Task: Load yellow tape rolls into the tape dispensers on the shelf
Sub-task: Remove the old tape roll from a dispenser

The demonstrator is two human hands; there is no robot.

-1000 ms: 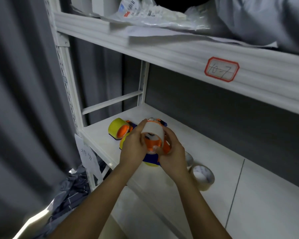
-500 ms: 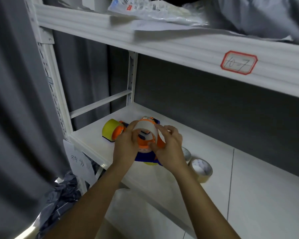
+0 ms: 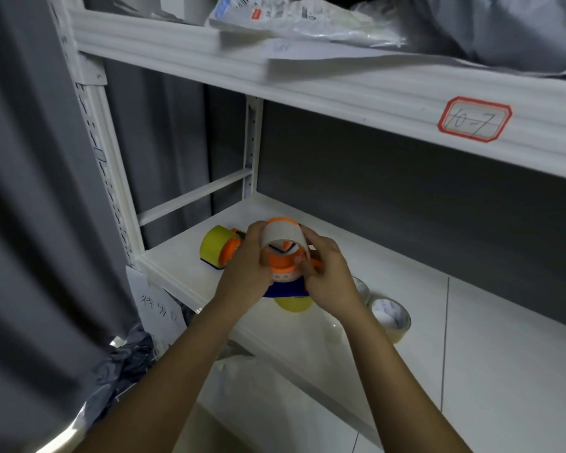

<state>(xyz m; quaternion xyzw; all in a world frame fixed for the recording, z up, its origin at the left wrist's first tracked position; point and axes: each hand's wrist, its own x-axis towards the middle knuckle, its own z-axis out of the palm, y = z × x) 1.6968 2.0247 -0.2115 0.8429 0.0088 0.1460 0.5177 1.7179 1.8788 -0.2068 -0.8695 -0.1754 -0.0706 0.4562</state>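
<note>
Both hands hold an orange and blue tape dispenser (image 3: 283, 268) just above the white shelf (image 3: 422, 308). A pale cardboard tape core (image 3: 283, 237) sits around its orange hub. My left hand (image 3: 247, 269) grips the core and dispenser from the left. My right hand (image 3: 327, 276) grips them from the right, thumb on the hub's rim. A yellow tape roll (image 3: 293, 304) shows under the dispenser's blue base. A second dispenser (image 3: 229, 253) loaded with a yellow roll (image 3: 214, 243) lies on the shelf behind my left hand.
Two clear tape rolls (image 3: 389, 317) lie on the shelf right of my right hand. The upper shelf (image 3: 340, 83) carries a red-framed label (image 3: 474, 119) and plastic bags (image 3: 294, 18). A paper note (image 3: 157, 305) hangs at the shelf's left post. Grey curtain at left.
The pale core has shifted up along the orange hub between my hands. My view has moved a little; the hands stay in the same spot over the shelf.
</note>
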